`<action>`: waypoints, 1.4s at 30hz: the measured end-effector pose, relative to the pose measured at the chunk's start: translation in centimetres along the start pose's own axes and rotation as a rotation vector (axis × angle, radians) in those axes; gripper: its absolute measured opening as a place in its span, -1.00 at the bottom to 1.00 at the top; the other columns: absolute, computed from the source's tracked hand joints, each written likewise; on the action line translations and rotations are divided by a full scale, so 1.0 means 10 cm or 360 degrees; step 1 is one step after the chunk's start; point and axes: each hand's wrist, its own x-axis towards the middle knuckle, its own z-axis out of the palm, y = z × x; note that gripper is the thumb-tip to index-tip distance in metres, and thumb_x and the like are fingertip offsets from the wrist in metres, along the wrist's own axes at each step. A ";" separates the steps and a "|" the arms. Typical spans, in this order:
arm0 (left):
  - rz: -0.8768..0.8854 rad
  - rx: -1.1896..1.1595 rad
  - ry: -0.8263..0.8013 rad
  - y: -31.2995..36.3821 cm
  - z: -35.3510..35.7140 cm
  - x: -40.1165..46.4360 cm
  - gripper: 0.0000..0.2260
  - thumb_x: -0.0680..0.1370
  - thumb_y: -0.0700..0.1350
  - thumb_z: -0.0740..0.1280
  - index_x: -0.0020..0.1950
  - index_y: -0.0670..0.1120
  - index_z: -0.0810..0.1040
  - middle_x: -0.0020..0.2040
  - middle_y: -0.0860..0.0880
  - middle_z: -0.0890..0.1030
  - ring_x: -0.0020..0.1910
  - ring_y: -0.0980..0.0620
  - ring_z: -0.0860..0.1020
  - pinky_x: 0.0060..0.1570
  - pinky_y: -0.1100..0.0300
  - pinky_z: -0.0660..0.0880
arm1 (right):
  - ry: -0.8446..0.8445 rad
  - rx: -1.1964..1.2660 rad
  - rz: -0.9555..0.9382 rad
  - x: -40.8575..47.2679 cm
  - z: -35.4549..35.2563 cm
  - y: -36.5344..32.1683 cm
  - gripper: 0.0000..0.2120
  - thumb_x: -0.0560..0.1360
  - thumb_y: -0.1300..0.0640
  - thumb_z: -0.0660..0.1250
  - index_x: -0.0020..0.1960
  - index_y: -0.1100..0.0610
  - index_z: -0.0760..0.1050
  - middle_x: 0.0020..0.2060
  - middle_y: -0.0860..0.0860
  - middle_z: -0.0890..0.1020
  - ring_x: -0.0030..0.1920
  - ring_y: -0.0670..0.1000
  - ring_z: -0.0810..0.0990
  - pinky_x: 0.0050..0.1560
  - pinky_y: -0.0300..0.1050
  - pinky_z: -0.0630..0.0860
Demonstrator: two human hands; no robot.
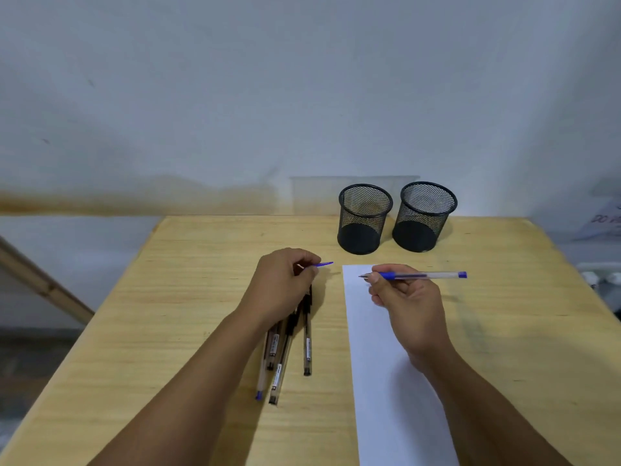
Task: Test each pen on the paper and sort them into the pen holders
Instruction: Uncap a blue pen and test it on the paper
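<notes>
Both hands grip: right hand (405, 297) pinches the uncapped blue pen (421, 275) over the paper (379, 364), ready to test; left hand (284, 284) holds its cap (324, 264) aside, frame centre.

a paper sheet (601, 223) at the right edge reads "do", the rest cut off.

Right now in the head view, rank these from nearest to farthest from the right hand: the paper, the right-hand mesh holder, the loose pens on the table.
From the right hand:
1. Paper, directly beneath it.
2. Right-hand mesh holder, behind it.
3. Loose pens, far left, under the left arm.
</notes>
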 end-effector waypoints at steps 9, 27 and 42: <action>0.0129 0.0630 0.0035 -0.14 0.17 0.19 -0.73 0.56 -0.23 0.27 0.21 -0.07 0.64 0.12 -0.06 0.63 0.12 -0.07 0.52 0.02 0.21 0.40 | 0.0000 -0.0369 -0.0053 -0.04 -0.04 0.14 -0.95 0.50 0.13 0.44 -0.10 0.00 0.61 -0.20 -0.05 0.73 -0.13 -0.08 0.70 -0.02 -0.13 0.62; 0.0430 0.1049 -0.0444 0.13 0.59 -0.85 -0.31 0.61 0.29 -0.08 0.60 -0.06 -0.17 0.61 -0.03 -0.19 0.57 0.03 -0.23 0.50 0.14 -0.22 | 0.0022 -0.0370 -0.0111 0.09 -0.08 0.17 -0.92 0.52 0.14 0.41 -0.10 -0.03 0.61 -0.21 -0.06 0.72 -0.12 -0.04 0.70 0.04 0.01 0.65; 0.0419 0.1156 -0.0340 -0.02 0.70 -0.84 -0.34 0.58 0.27 -0.04 0.39 -0.15 0.50 0.41 -0.12 0.47 0.39 -0.07 0.45 0.32 0.00 0.43 | -0.0152 -0.0401 -0.0120 0.59 0.20 0.16 -0.92 0.49 0.22 0.44 -0.08 0.05 0.62 -0.21 0.04 0.71 -0.13 0.00 0.71 0.04 0.01 0.64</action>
